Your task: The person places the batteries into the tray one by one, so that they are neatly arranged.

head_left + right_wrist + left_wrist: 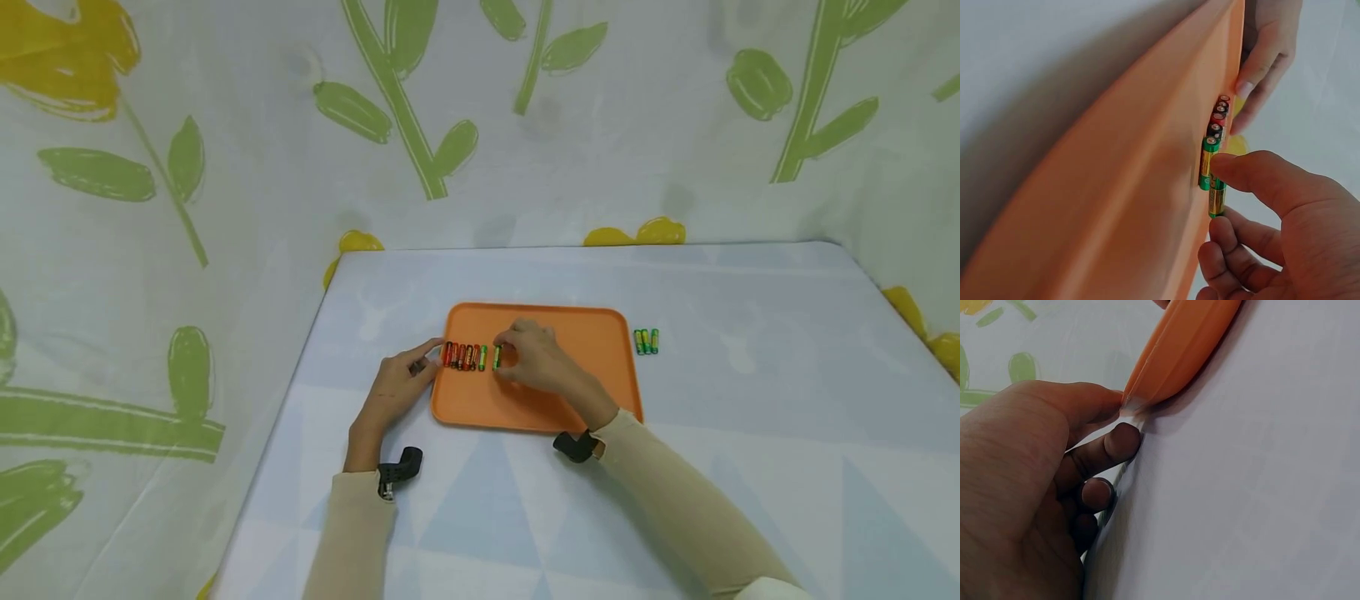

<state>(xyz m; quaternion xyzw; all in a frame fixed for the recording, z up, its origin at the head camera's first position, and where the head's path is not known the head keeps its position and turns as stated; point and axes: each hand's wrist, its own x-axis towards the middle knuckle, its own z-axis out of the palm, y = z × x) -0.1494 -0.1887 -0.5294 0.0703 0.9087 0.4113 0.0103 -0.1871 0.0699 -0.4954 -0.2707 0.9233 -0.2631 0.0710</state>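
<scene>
My right hand (534, 358) is over the middle of the orange tray (465, 408), pinching a green battery (1217, 199) between thumb and fingertips. To its left on the tray stands a row of several red-and-black batteries (461, 357), side by side. A green battery (483, 358) closes the right end of that row, with a narrow gap between it and the pinched one. At the tray's left edge is my left hand (401, 383), its fingertips touching the rim. In the left wrist view its other fingers (1124, 442) are loosely bent below the rim, holding nothing.
Three green batteries (647, 342) lie together on the table just right of the tray. A pale patterned cloth (480, 500) covers the table. Behind the table's far edge hangs a curtain (525, 167) printed with leaves and yellow flowers.
</scene>
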